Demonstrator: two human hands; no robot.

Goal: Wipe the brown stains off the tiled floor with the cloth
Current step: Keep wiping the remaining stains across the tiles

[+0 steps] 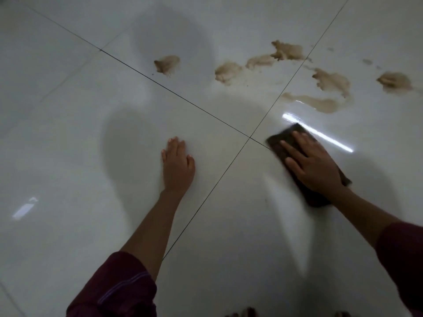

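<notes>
Your view was dim and greyish. A bright glare streak [318, 135] cut across the glossy floor [68, 110], your soft shadow [128, 147] spread left, the cloth [281, 140] edge smeared with blur, and grout lines bowed outward.

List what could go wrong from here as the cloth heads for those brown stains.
The stains look thick and wet, so the flat dark cloth under the right hand may smear them across the tiles. The glossy floor might let the bracing left hand slip.
</notes>
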